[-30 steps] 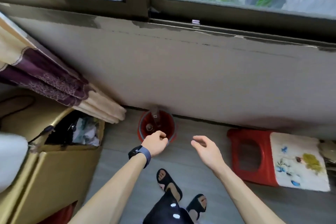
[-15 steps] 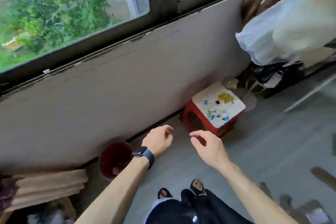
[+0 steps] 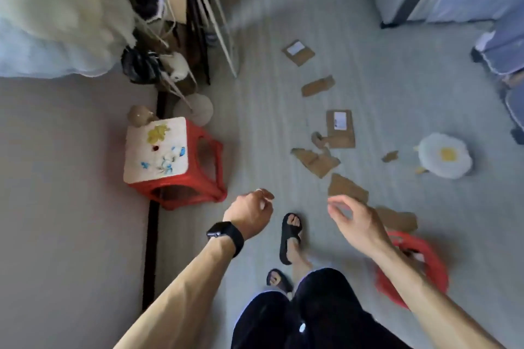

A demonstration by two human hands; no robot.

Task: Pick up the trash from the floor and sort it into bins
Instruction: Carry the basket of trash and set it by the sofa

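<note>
Beyond the empty, relaxed left hand and right hand, cardboard scraps across floor

The left hand, a black watch on its wrist, hangs at 6 o'clock and the right hand at 5 o'clock, both with fingers loosely curled. Torn cardboard pieces lie scattered from 1 to 4 o'clock. A red stool stands at 9 o'clock, and a red bin sits at 4 o'clock.

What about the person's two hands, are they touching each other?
Apart. The head view shows grey floor and a black sandal between the left hand and the right hand.
</note>
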